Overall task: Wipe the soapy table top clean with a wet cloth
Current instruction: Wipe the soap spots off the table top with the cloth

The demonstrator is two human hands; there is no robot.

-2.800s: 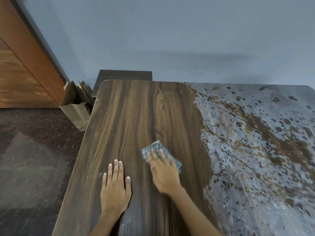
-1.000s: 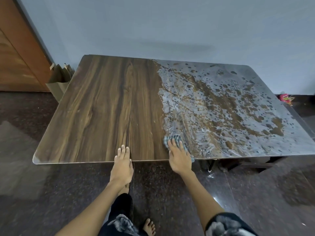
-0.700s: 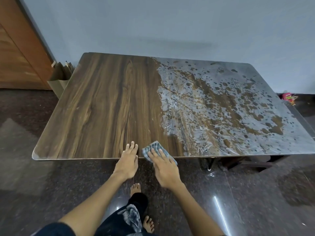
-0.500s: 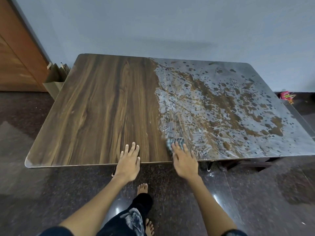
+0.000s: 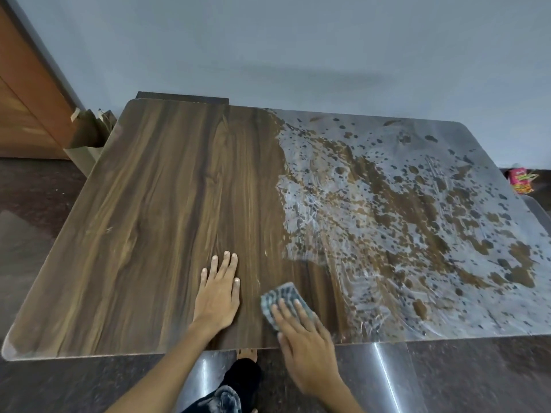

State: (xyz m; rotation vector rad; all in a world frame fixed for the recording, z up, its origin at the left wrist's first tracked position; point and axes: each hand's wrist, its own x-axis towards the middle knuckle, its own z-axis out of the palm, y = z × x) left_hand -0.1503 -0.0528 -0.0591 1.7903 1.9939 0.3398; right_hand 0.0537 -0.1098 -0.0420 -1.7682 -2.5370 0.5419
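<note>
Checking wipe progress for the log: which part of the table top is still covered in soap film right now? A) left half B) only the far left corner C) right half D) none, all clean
C: the soap film covers the right half of the table top, while the left half shows bare wood grain; the right hand presses the cloth near the boundary at the near edge.

Dark wood-grain rectangular table top (image 5: 155, 222): left half bare, grain running front to back. Right half coated in whitish-grey soap film (image 5: 402, 210), broken by brown patches and spots. Small blue-and-white patterned wet cloth (image 5: 278, 296) lies flat near the front edge, just left of the film's boundary.
</note>
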